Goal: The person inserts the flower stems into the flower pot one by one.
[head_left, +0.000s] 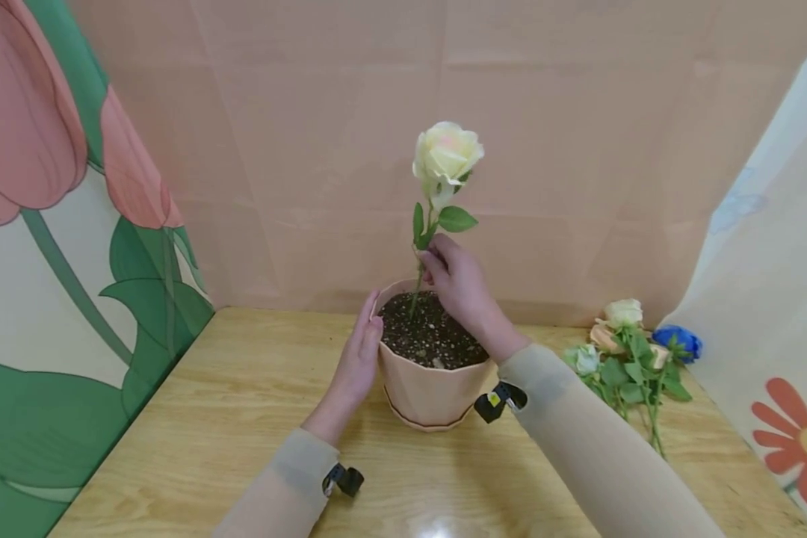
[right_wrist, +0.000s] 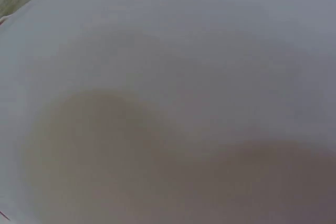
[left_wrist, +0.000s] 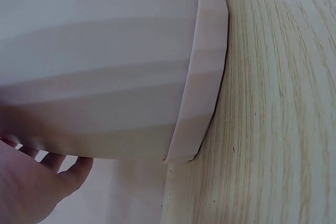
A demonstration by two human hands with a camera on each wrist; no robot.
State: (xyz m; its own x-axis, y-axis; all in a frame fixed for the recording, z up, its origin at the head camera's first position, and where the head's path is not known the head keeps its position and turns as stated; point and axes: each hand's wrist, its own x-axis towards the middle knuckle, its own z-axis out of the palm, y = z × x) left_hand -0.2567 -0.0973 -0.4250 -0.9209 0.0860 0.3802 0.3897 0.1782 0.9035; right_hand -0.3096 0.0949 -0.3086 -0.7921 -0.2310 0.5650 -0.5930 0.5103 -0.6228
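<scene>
A cream-white rose [head_left: 447, 153] with green leaves stands nearly upright over a pale pink flowerpot [head_left: 433, 388]. Its stem runs down into the dark soil [head_left: 430, 344] toward the left side of the pot. My right hand [head_left: 460, 288] pinches that stem just below the leaves. Against the pot's left side my left hand [head_left: 358, 362] rests with its fingers straight, near the rim. The left wrist view shows those fingers [left_wrist: 73, 174] touching the pot wall [left_wrist: 105, 77]. A blurred pale surface [right_wrist: 173, 77] fills most of the right wrist view; the right fingers are hidden there.
The pot stands in a matching saucer [head_left: 430, 427] on a wooden table [head_left: 242, 418]. To the right lies a bunch of flowers with leafy stems [head_left: 635, 370], including a blue flower [head_left: 678, 344]. A pink backdrop [head_left: 309, 149] hangs close behind the table.
</scene>
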